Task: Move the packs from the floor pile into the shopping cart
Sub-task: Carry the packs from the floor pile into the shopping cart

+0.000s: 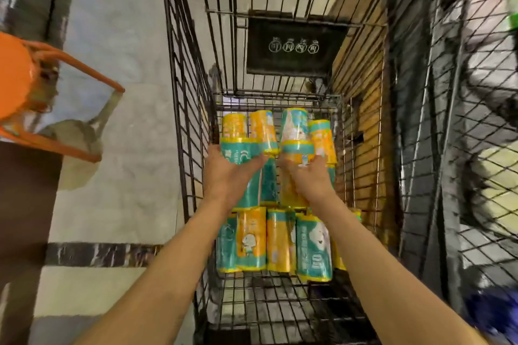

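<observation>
Down inside the shopping cart, teal and yellow packs lie in rows on the wire bottom. One row of them sits nearest the camera, side by side and touching, and more packs lie beyond it toward the far end of the basket. On top of these, two further packs are held by the hands. The left hand grips a teal pack, its fingers curled under and around the near end of it. The right hand holds a yellow and teal pack, its fingers wrapped round the lower part. These two packs are just beside each other, close to touching, and both bare forearms reach in over the near row. Whether the held packs already rest on the ones below cannot be told.

At the far end of the cart a dark sign with white marks hangs on the wire. Right of the cart stand a wooden slatted wall and dark wire mesh. Left of the cart is a pale floor, with an orange stool lying near the edge of view.
</observation>
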The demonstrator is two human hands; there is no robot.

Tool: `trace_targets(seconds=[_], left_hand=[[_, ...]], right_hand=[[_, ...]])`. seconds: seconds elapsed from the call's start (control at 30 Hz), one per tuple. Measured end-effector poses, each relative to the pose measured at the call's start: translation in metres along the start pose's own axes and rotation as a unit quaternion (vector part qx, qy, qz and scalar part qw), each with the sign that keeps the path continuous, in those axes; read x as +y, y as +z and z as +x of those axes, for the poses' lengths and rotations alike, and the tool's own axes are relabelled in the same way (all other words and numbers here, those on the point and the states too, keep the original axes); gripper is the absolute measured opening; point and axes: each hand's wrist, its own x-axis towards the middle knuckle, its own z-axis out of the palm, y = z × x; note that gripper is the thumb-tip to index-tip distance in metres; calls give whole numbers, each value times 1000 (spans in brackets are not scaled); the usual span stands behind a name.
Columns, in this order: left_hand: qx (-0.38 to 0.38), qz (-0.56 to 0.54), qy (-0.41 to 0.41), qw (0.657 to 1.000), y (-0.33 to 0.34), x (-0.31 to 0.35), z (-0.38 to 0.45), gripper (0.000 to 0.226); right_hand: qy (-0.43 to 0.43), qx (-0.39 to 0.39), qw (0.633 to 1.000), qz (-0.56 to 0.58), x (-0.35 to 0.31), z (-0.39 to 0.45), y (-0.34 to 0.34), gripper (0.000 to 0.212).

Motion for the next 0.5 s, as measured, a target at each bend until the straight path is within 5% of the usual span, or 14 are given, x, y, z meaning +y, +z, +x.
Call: trace_targets(seconds=[0.07, 0.2, 0.5], left_hand=[[6, 21, -11, 1000, 3, -12, 9, 64], [24, 41, -39, 998, 11, -26, 21, 104], [24, 40, -56, 997, 18, -28, 29, 72]], right_hand=[[-4, -1, 998, -61, 10, 12, 12, 47], [37, -26, 991, -127, 34, 31, 34, 108], [68, 40, 951, -299, 51, 39, 51, 105]])
